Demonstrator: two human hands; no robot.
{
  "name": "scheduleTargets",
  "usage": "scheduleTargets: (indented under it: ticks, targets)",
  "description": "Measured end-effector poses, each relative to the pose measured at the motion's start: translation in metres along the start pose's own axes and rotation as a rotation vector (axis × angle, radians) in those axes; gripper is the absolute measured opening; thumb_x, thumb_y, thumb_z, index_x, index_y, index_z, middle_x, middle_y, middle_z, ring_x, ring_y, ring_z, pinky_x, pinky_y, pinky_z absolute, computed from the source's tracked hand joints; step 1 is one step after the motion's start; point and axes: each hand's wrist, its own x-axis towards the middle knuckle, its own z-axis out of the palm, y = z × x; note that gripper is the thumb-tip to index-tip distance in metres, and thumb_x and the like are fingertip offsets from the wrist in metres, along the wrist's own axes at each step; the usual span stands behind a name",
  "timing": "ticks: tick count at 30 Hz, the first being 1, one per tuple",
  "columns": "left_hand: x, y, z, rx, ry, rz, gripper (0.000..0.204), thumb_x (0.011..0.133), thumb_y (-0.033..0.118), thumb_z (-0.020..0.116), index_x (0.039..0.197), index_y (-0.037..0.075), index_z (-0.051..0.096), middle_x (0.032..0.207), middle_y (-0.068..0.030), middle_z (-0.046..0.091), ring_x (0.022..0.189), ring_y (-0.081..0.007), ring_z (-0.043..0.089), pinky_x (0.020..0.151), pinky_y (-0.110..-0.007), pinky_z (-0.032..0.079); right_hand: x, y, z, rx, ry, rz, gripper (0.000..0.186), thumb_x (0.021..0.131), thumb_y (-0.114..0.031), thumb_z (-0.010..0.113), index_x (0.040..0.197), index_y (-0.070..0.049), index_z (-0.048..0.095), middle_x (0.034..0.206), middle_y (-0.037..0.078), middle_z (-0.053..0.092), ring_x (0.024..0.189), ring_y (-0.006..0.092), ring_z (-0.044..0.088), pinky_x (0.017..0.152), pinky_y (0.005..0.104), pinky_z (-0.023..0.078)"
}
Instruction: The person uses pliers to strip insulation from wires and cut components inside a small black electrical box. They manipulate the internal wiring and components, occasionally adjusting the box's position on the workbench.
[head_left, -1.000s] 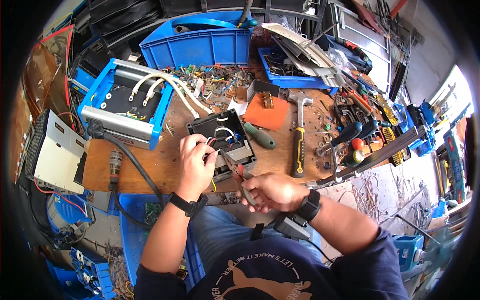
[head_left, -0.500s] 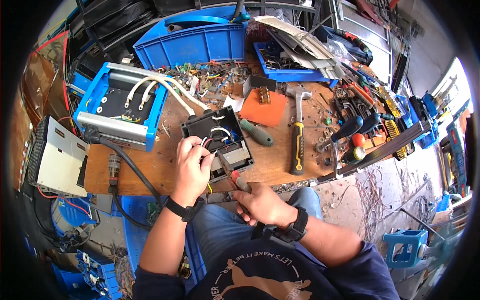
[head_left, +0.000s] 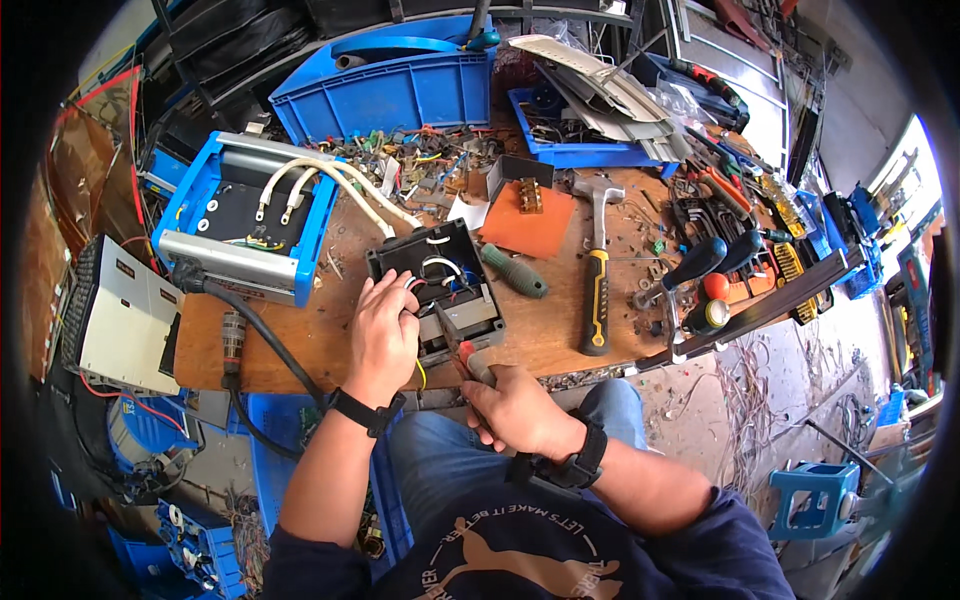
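A black plastic box (head_left: 462,240) sits tilted at the table's front edge, with white, red and blue wires and a pale metal block inside. My left hand (head_left: 383,335) is at its left wall, fingers closed on thin wires (head_left: 410,283) there; the fingertips partly hide them. My right hand (head_left: 520,410) grips red-handled pliers (head_left: 466,355), their jaws reaching over the box's near side beside the metal block. Whether the jaws hold anything I cannot tell. Below my left hand a yellow-green wire (head_left: 421,374) curls past the edge. Two thick white cables (head_left: 375,205) run from the box to a blue-framed unit (head_left: 240,215).
Right of the box lie a green-handled tool (head_left: 515,272), an orange sheet (head_left: 530,225) and a hammer (head_left: 596,270). Hand tools (head_left: 715,200) crowd the right end. Scrap pieces (head_left: 430,160) and a blue crate (head_left: 390,95) fill the back. A black cable (head_left: 265,335) hangs over the front edge.
My left fingers have shifted slightly and bent more over the wires at the box wall. The pliers have moved very little. The whole view has shifted slightly.
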Motion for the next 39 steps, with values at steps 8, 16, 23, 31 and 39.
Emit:
scheduleTargets:
  ticks: [8,16,23,31,39]
  targets:
    - [0.004,-0.002,-0.001,-0.052,0.015,-0.028,0.012,0.077,-0.003,0.048,0.085,0.002,0.056,0.116,-0.0207,0.064,0.119,-0.0408,0.053,0.108,-0.053,0.033,0.015,0.036,0.009,-0.424,0.229,-0.311,0.027,0.091,-0.02,0.058,0.093,0.007,0.056,0.066,0.023,0.06,0.062,0.0354,0.063,0.059,0.0434,0.048]
    - [-0.002,0.005,-0.006,-0.038,-0.036,0.073,0.014,0.075,0.003,0.055,0.089,0.003,0.057,0.116,-0.0211,0.063,0.119,-0.0411,0.052,0.109,-0.053,0.031,-0.002,0.005,-0.013,0.029,-0.182,0.129,0.024,0.094,-0.018,0.053,0.104,0.004,0.055,0.089,0.009,0.063,0.069,0.0146,0.063,0.06,0.0293,0.059]
    - [-0.001,-0.004,0.002,-0.088,0.043,0.022,0.009,0.076,0.006,0.068,0.076,0.001,0.061,0.122,-0.0241,0.059,0.115,-0.0407,0.055,0.103,-0.049,0.039,-0.005,0.016,-0.027,0.151,-0.227,0.172,0.026,0.093,-0.013,0.05,0.111,0.005,0.051,0.103,0.011,0.061,0.09,0.0208,0.063,0.072,0.0381,0.06]
    - [-0.009,0.003,0.01,-0.154,0.211,0.03,0.011,0.072,0.001,0.067,0.079,0.0,0.059,0.114,-0.021,0.056,0.103,-0.0392,0.055,0.09,-0.045,0.045,0.013,-0.029,-0.047,-0.022,-0.312,0.337,0.033,0.087,-0.013,0.052,0.114,0.006,0.05,0.107,0.018,0.064,0.086,0.0269,0.068,0.072,0.0413,0.06]
    - [-0.005,0.008,-0.001,-0.103,0.208,0.117,0.011,0.071,0.001,0.066,0.079,-0.001,0.058,0.111,-0.0209,0.052,0.108,-0.0407,0.049,0.093,-0.049,0.041,0.02,-0.058,-0.053,-0.152,-0.323,0.443,0.035,0.086,-0.011,0.049,0.117,0.006,0.049,0.109,0.019,0.064,0.09,0.0309,0.069,0.073,0.0445,0.059]
